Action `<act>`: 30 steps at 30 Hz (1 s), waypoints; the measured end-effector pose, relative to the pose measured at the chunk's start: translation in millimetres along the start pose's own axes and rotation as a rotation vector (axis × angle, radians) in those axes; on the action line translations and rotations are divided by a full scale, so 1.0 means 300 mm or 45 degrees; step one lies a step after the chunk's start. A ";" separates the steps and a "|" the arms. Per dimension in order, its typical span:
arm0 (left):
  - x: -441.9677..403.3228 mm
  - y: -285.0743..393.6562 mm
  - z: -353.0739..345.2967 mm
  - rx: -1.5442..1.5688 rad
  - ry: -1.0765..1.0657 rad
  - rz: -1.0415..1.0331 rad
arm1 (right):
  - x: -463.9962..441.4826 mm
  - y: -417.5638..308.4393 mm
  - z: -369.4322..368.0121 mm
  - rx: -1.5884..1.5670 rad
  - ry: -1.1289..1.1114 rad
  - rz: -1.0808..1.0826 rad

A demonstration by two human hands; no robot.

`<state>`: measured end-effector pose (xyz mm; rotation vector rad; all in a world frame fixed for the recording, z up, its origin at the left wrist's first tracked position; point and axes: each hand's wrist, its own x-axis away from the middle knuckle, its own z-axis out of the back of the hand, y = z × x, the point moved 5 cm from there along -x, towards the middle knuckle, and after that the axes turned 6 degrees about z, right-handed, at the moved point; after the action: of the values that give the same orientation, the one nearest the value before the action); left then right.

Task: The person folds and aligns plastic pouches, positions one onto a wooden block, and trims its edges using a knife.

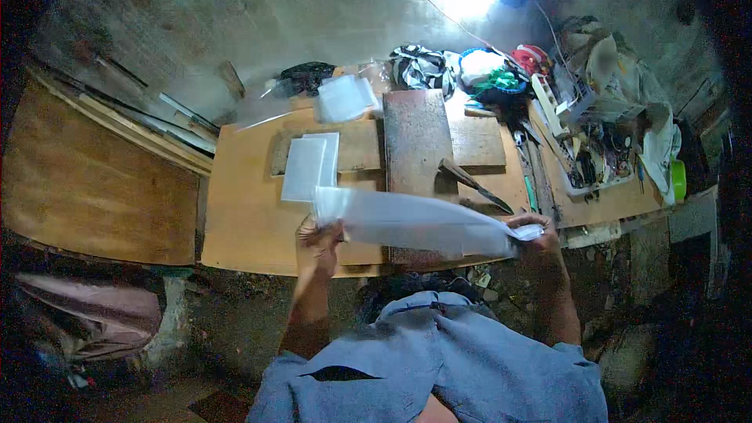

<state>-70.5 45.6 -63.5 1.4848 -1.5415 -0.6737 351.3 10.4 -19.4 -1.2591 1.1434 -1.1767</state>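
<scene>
If you picture a clock centred on the long dark brown wooden plank, flat white rectangular sheets sit at 9 o'clock on the tan wooden tabletop. Left hand is at 8, fingers closed on one end of a long translucent white plastic-looking strip, which stretches across 6, kinda blurry. A wooden-handled dark metal tool lies at 3, handle end over the plank. Right hand is at 4, curled around the strip's bunched other end; can't make out each finger.
</scene>
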 end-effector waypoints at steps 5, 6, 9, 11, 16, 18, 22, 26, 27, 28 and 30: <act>0.028 0.064 -0.003 -0.208 -0.207 -0.201 | -0.003 0.000 0.040 -0.425 -0.065 0.153; 0.046 0.099 -0.050 -0.203 -0.308 -0.112 | -0.006 0.037 0.067 -0.182 0.006 0.076; 0.004 0.033 0.013 -0.436 -0.476 -0.041 | -0.004 0.058 0.045 -0.411 -0.001 0.302; 0.014 -0.009 0.005 -0.257 -0.385 0.073 | -0.004 0.036 -0.017 -0.389 -0.007 0.255; 0.033 -0.011 -0.024 -0.229 -0.337 0.108 | -0.020 0.052 -0.042 -0.394 0.053 0.152; 0.035 -0.005 -0.031 -0.173 -0.332 0.111 | -0.032 0.122 -0.035 -0.433 0.051 0.025; 0.012 0.067 -0.116 -0.608 -0.137 0.063 | -0.094 0.353 0.017 -0.127 0.158 -0.155; -0.009 0.130 -0.231 -0.927 -0.209 -0.001 | -0.103 0.202 -0.114 0.406 0.425 0.167; -0.019 0.131 -0.251 -1.080 -0.267 -0.053 | -0.108 0.135 -0.158 0.628 0.330 0.191; -0.022 0.128 -0.272 -0.983 -0.351 0.033 | -0.107 0.079 -0.217 0.664 0.245 0.332; -0.035 0.124 -0.315 -1.103 -0.461 -0.054 | -0.106 -0.044 -0.338 0.634 0.052 0.582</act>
<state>-8.9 78.5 11.1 0.7567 -1.2035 -1.4671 247.8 35.2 -7.2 -0.5597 1.0123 -1.0502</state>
